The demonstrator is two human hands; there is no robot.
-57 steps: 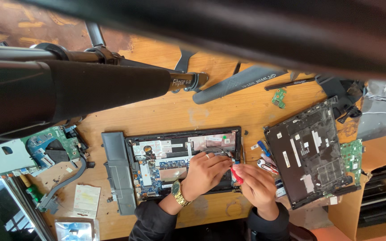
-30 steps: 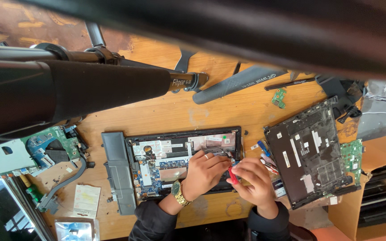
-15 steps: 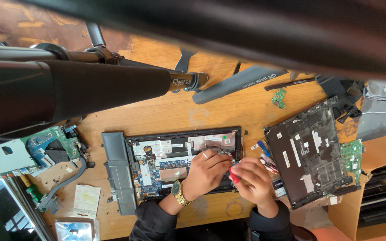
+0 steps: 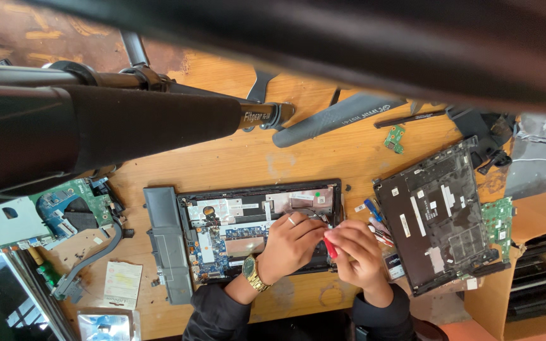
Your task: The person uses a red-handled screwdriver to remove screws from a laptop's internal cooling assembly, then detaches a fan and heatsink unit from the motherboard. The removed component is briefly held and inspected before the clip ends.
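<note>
Opened laptop base (image 4: 248, 233) at middle of surface (image 4: 323, 158). Battery (image 4: 167, 243) just left of base, touching its edge. Circuit board (image 4: 74, 205) further left, cable (image 4: 93, 259) below it, paper slip (image 4: 121, 281) near front edge. Both hands over base's right part: left hand (image 4: 289, 243), right hand (image 4: 358, 252) beside it with screwdriver (image 4: 330, 246). Bottom cover (image 4: 437, 215) right of base, small tools (image 4: 377, 224) between them. Small board (image 4: 395, 137) behind cover.

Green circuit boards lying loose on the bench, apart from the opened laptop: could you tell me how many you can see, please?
3: a large board at the left, a small one at the upper right, and one at the right edge beside the black cover. Others may be hidden.
</note>
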